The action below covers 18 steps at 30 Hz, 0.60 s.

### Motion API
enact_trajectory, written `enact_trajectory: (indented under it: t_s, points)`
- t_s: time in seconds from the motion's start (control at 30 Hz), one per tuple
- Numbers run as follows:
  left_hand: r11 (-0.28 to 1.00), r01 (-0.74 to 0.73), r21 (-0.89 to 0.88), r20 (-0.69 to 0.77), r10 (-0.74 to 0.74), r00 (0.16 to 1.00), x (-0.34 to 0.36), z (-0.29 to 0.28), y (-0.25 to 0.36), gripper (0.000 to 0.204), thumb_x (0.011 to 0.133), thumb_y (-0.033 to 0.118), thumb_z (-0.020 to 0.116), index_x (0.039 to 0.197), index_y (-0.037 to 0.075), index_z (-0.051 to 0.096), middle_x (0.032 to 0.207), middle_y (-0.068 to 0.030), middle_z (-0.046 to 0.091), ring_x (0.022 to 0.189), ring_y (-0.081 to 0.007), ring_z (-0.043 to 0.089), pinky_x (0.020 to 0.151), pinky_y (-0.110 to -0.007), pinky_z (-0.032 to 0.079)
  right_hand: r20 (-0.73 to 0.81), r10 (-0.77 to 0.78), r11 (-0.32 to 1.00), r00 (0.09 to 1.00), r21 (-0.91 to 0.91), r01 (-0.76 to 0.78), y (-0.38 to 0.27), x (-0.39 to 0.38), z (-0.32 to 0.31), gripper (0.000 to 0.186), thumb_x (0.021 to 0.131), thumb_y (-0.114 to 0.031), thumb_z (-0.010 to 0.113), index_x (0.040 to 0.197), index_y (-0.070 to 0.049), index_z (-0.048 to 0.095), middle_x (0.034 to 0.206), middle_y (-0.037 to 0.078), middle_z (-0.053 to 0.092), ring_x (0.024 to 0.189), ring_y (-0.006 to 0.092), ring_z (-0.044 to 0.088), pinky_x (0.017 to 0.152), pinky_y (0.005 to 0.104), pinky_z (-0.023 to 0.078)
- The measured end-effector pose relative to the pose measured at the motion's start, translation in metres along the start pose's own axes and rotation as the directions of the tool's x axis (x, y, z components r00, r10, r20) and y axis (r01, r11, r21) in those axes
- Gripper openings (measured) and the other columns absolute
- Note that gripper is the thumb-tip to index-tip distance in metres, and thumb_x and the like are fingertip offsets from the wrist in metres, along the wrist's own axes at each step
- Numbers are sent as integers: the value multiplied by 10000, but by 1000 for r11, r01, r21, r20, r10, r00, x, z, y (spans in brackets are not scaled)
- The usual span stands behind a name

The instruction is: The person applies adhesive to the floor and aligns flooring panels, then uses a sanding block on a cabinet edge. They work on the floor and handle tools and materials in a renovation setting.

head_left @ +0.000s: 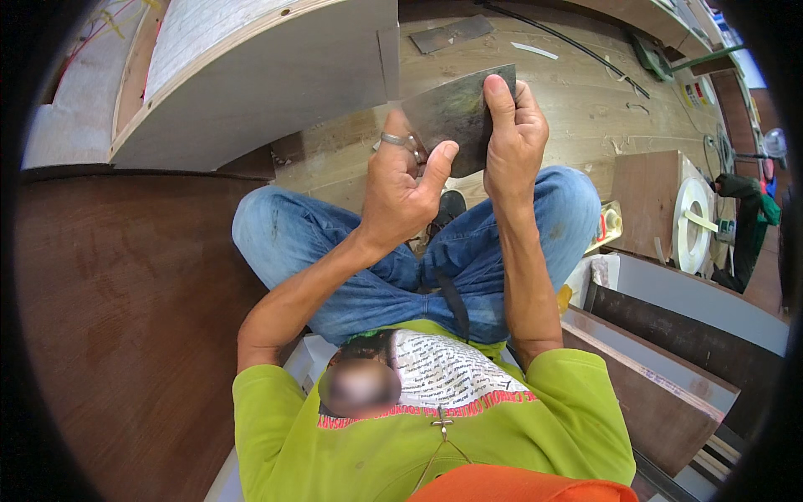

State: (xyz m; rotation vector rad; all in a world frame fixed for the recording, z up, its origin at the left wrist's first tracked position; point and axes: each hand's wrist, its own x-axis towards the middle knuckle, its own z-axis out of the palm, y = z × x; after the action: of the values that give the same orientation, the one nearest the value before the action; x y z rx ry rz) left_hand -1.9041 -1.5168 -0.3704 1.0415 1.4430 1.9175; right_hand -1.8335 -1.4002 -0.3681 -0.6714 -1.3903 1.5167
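Above my knees, both hands hold a thin dark grey rectangular sheet [460, 117], tilted, with a dull greenish sheen on its face. My left hand [406, 184] is closed at its lower left edge, the thumb lying across the near side and a ring on one finger. My right hand [512, 138] pinches the right edge, thumb in front near the upper corner and fingers behind. The sheet's left edge is blurred, and its back is hidden from view.
A pale wooden cabinet panel [276, 92] rises at the left, near a brown board [134, 326]. A flat grey offcut [452, 33] and scraps lie on the wooden floor. At the right are a wooden box [644, 201], a white roll [693, 224] and drawer-like boards [644, 385].
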Motion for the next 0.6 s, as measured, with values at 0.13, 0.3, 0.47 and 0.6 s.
enact_trajectory:
  t_s: [0.13,0.3,0.47,0.6]
  points:
    - [995,103,-15,52,-102,993,-1,-2,4,298,949,24,575,1209,-8,432,1112,-107,596,1012,-126,576,854,-268,479,-42,-4,1000,999,-28,3,-3,0,2,340,985,-288,588,730,-67,545,673,-71,458,635,29,371,528,215,305]
    - [996,73,-48,49,-70,996,0,1,1,265,952,23,568,1183,0,440,1097,-98,596,996,-118,574,838,-265,482,-30,20,998,999,-61,-22,4,5,-6,336,995,-355,567,842,-61,619,769,-21,597,688,40,508,624,204,418]
    - [997,62,-40,71,-59,996,1,-1,-1,246,948,10,564,1167,4,451,1094,-92,595,998,-119,573,843,-268,484,-12,83,996,997,-18,-83,0,7,-8,382,998,-394,548,831,-62,633,766,-13,604,681,52,518,628,216,427]
    - [998,51,-26,38,-50,998,4,-4,-4,256,942,-3,561,1176,4,458,1110,-98,596,1024,-130,573,859,-273,485,84,125,986,989,101,-134,-5,10,-15,313,999,-335,559,917,-47,647,838,15,645,742,64,570,680,221,465]
